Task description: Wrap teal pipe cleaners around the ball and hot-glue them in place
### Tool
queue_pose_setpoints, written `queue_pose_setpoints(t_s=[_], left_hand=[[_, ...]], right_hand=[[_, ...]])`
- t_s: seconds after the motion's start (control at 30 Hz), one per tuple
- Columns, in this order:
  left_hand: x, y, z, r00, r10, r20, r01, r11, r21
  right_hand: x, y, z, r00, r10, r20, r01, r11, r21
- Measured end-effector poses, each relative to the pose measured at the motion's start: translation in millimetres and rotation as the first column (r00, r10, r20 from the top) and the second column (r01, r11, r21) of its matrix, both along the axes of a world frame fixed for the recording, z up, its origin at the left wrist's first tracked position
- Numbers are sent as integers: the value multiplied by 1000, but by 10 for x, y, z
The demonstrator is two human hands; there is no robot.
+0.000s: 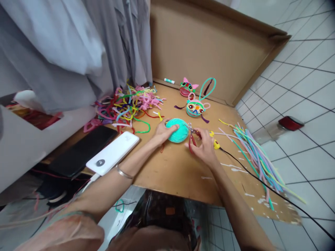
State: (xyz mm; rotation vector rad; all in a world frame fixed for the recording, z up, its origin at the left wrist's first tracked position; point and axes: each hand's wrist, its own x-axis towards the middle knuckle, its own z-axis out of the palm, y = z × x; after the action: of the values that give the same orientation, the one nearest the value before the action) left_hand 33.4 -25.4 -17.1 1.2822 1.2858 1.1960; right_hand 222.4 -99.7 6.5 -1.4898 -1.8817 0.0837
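Observation:
My left hand (164, 133) is closed around the left side of a round turquoise fuzzy piece (178, 130), thumb on top. In my right hand (205, 146) are red-handled pliers (192, 139), their metal jaws touching or very near the right edge of the turquoise piece. Whether the jaws grip anything is too small to tell. A yellow tool (216, 144) with a black cord lies just beyond my right hand, which partly hides it; it resembles a glue gun. Behind the turquoise piece sits a finished-looking animal face (195, 108) with pink ears and purple tassels.
A second animal face (185, 89) and a glue stick (169, 81) lie near the cardboard wall (209, 48). Tangled pipe cleaners (131, 104) heap at left, straight ones (258, 160) at right. A white power bank (113, 153) and black phone-like slab (83, 150) lie left.

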Motion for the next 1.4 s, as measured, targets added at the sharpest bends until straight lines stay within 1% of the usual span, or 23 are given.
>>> queue_pose_setpoints(t_s=[0.07, 0.17, 0.23, 0.37, 0.47, 0.53, 0.63, 0.83, 1.0, 1.1, 1.23, 1.4], left_hand=[[-3, 29, -18, 999, -6, -34, 6, 1000, -1], [-5, 43, -12, 994, -15, -111, 14, 1000, -11], [-2, 25, 20, 989, -25, -147, 24, 1000, -7], [9, -26, 83, 979, -50, -196, 55, 998, 22], [18, -40, 87, 978, -61, -200, 71, 996, 44], [23, -41, 80, 977, -58, -204, 69, 997, 44], [29, -44, 80, 976, -47, -211, 55, 998, 33], [32, -68, 111, 977, -64, -202, 67, 998, 7], [29, -78, 120, 981, -75, -180, 81, 996, 23], [31, -72, 110, 982, -72, -174, 78, 997, 28], [36, -58, 86, 986, -79, -148, 83, 996, 26], [33, -42, 54, 987, -98, -129, 104, 994, 44]], right_hand=[[-2, 103, -12, 996, 61, 60, -60, 998, -7], [20, 145, -18, 988, 125, 95, -121, 992, -45], [35, 142, -25, 987, 139, 76, -136, 990, -49], [54, 157, -36, 981, 191, 29, -191, 982, -3], [66, 193, -39, 967, 256, 2, -256, 966, 40], [77, 210, -43, 961, 278, -2, -278, 959, 65], [96, 213, -57, 960, 278, -3, -277, 957, 84], [92, 192, -87, 969, 243, -34, -241, 968, 65], [60, 187, -101, 969, 238, -72, -232, 970, 77], [53, 177, -103, 975, 213, -68, -209, 976, 61], [49, 158, -104, 978, 199, -58, -194, 978, 73], [23, 128, -125, 976, 205, -78, -198, 976, 90]])
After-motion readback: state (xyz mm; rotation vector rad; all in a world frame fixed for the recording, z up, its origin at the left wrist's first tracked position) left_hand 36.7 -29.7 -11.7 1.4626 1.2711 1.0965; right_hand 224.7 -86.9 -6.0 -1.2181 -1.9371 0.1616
